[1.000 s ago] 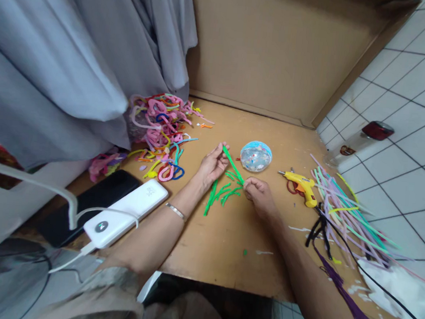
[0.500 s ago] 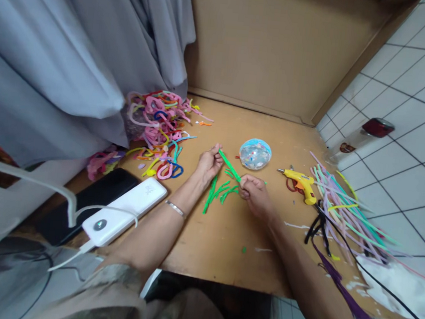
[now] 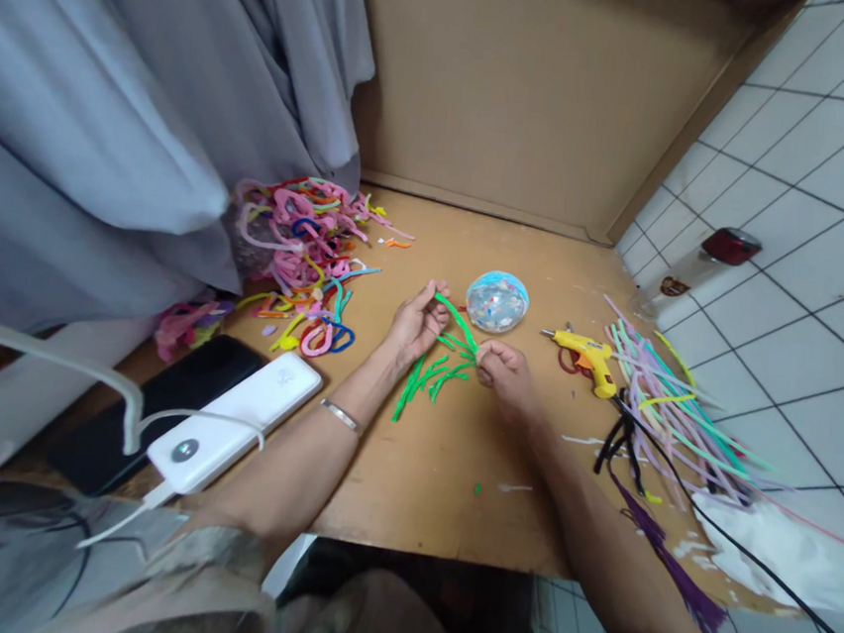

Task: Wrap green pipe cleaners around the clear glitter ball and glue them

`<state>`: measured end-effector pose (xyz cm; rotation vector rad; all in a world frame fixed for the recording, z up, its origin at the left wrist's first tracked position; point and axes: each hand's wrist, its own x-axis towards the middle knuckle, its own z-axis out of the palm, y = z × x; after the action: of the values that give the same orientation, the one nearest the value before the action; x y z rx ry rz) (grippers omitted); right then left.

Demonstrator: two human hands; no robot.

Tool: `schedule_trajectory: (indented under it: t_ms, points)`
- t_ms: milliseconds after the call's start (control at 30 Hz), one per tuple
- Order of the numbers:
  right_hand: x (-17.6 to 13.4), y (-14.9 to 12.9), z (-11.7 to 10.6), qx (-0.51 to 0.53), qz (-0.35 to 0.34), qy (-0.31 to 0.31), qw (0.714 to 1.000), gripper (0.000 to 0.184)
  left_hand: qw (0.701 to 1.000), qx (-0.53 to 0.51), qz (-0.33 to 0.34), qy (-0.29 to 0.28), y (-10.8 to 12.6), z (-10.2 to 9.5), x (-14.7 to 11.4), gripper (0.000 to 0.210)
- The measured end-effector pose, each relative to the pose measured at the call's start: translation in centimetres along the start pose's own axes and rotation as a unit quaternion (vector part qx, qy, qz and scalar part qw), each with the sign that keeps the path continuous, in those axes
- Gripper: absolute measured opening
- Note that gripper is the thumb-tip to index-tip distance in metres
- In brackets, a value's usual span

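Between my two hands stretches a green pipe cleaner, bowed upward a little. My left hand pinches its upper left end, with a metal bracelet on the wrist. At the lower right end, the closed fingers of my right hand grip it. Beneath and between the hands, several short green pipe cleaner pieces lie on the table, beside longer green strips. Just beyond my right hand sits a round clear container with a blue rim, holding small scraps.
A tangled heap of colourful pipe cleaners lies at the back left, by a grey curtain. A white power bank and a black phone are nearer. On the right are a yellow glue gun, straight pipe cleaners and a red-capped bottle.
The green pipe cleaner was straight between my hands and is now bent into a curve. My left fingers have spread slightly. The whole view has shifted a little.
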<state>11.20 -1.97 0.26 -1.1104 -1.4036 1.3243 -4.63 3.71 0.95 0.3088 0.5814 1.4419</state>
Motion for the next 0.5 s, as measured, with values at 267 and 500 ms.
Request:
schedule_trajectory:
  t_ms: [267,500]
  points:
    - [0.5,0.5,-0.9,-0.080,-0.066,0.052,0.993,0.025,0.984,0.154,0.017,-0.087,-1.4,0.3,-0.9,0.027]
    - [0.4,0.0,-1.2,-0.115,-0.110,0.055,0.986,0.027,0.938,0.318,0.023,-0.136,-2.5,-0.1,-1.4,0.028]
